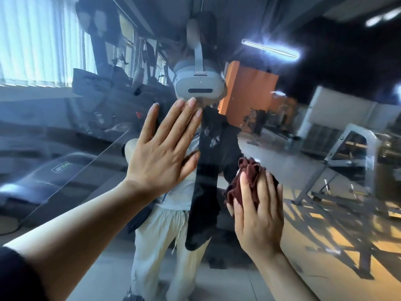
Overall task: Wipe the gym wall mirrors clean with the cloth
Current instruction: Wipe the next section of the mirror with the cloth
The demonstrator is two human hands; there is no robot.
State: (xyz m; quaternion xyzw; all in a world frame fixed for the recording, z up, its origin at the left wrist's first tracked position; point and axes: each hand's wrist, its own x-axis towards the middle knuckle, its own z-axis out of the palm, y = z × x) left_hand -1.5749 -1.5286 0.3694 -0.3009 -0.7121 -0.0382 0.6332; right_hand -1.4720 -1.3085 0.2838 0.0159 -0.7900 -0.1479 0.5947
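Note:
The wall mirror (314, 224) fills the head view and reflects the gym and a person in pale trousers wearing a headset. My left hand (160, 153) lies flat on the glass at the centre, fingers straight and spread, pointing up. My right hand (258, 216) presses a bunched dark red cloth (245, 177) against the mirror just right of the left hand and lower. Its straight fingers cover most of the cloth, which sticks out above and to the left of them.
A thin diagonal seam or edge (71, 181) runs across the glass at the left. Reflected in the mirror are a treadmill (63, 170), bright window blinds (39, 40), an orange column (247, 94) and a grey weight machine frame (347, 161).

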